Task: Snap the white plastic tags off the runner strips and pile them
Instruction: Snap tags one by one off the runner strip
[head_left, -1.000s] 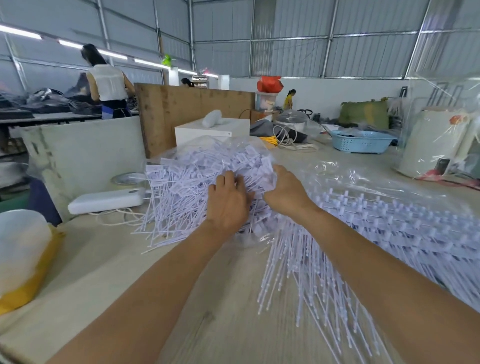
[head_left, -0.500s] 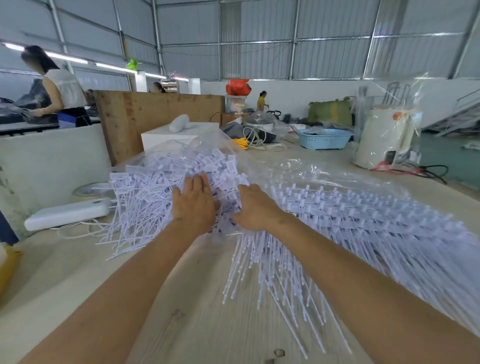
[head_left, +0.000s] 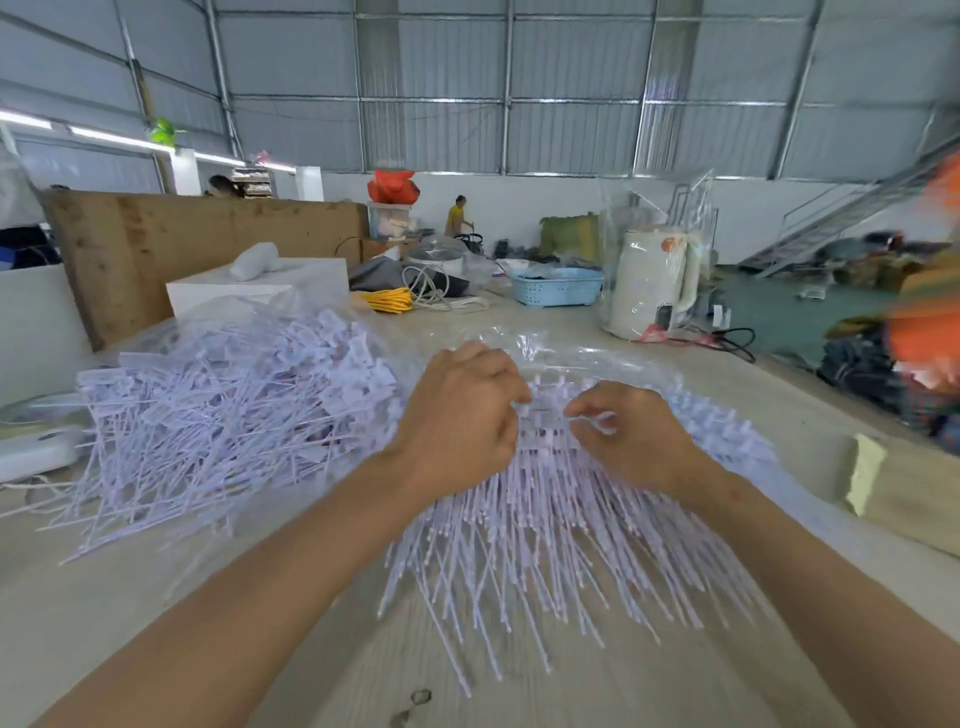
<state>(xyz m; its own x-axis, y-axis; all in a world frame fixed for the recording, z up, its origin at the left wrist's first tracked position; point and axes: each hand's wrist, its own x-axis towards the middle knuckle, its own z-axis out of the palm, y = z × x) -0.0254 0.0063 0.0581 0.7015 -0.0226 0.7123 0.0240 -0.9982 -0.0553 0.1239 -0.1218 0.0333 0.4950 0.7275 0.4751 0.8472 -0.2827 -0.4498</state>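
Both hands, left hand (head_left: 457, 415) and right hand (head_left: 636, 434), keep a narrow grip, pinching the runner strips (head_left: 550, 499) at the middle of the frame, with the pile of tags (head_left: 223, 410) at left. A hard twist may, I think, bend the thin tails or throw a snapped tag off the counter (head_left: 566, 691).

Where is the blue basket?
In the head view the blue basket sits far back on the table, right of the yellow cords and left of the white kettle wrapped in clear plastic.
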